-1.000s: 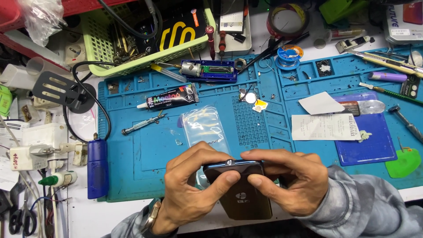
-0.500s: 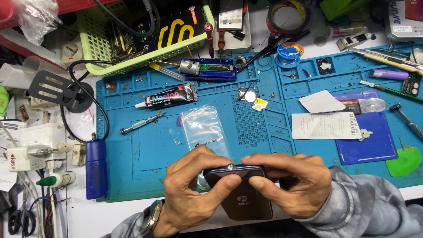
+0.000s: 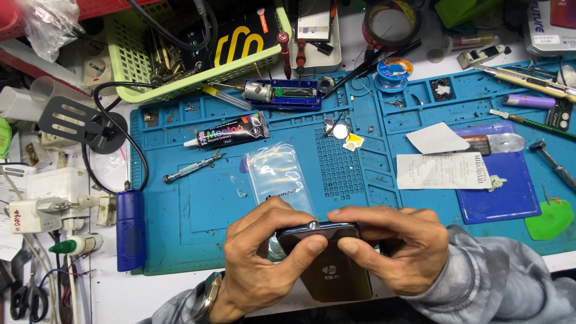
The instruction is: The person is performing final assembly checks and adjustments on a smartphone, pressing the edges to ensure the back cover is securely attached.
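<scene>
A dark smartphone (image 3: 336,273) is tilted up at the near edge of the blue work mat (image 3: 198,210), its back facing me. My left hand (image 3: 258,261) grips its left side, with the thumb lying across the back. On the other side my right hand (image 3: 399,246) clasps it, thumb pressed near the top edge. Both sets of fingers curl over the phone's top rim. A clear plastic sleeve (image 3: 279,174) lies on the mat just beyond my left hand.
A black glue tube (image 3: 231,132) and a small metal tool (image 3: 192,168) lie on the mat's left part. A blue cylinder (image 3: 130,228) sits at its left edge. A paper slip (image 3: 441,171), blue pad (image 3: 498,192) and green pick (image 3: 552,219) lie right. A green basket (image 3: 186,54) stands behind.
Both hands with the phone have shifted slightly right and toward me. The grip looks the same.
</scene>
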